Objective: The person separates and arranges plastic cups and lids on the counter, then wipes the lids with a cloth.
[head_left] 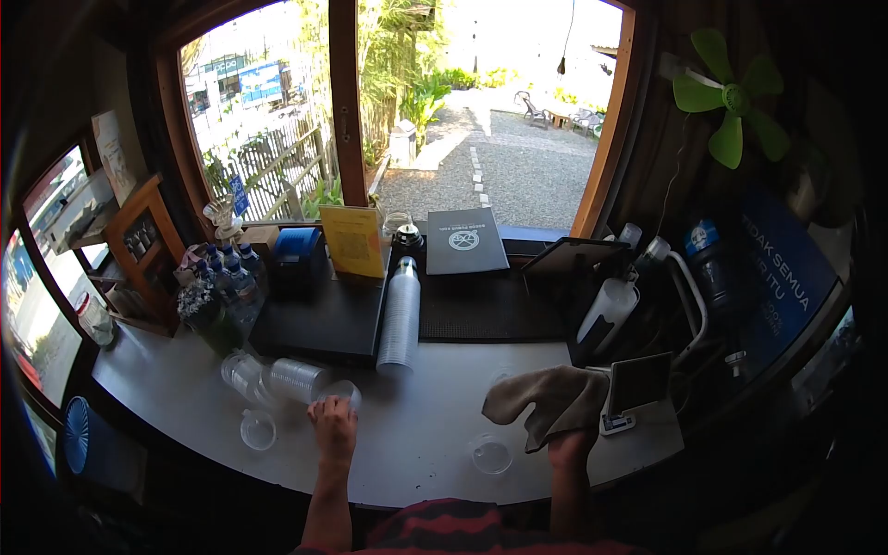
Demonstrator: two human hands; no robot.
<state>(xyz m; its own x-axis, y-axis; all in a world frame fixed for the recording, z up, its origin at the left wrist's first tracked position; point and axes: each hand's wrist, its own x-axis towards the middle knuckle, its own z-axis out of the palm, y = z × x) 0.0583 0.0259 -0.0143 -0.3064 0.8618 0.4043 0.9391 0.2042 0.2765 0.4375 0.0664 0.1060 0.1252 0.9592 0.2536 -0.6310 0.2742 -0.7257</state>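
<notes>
Cloth [552,398] (one) fills the closed right hand [572,448]; curled left hand [333,425] touches one cup [346,389], grip unclear.

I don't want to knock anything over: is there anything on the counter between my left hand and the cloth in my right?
Yes: a round clear plastic item sits on the counter between your left hand and right hand, close to the cloth and slightly nearer you.

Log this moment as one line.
left hand: at clear round plastic item | right hand: holding grey-brown cloth | counter: long cup stack beyond hands
</notes>
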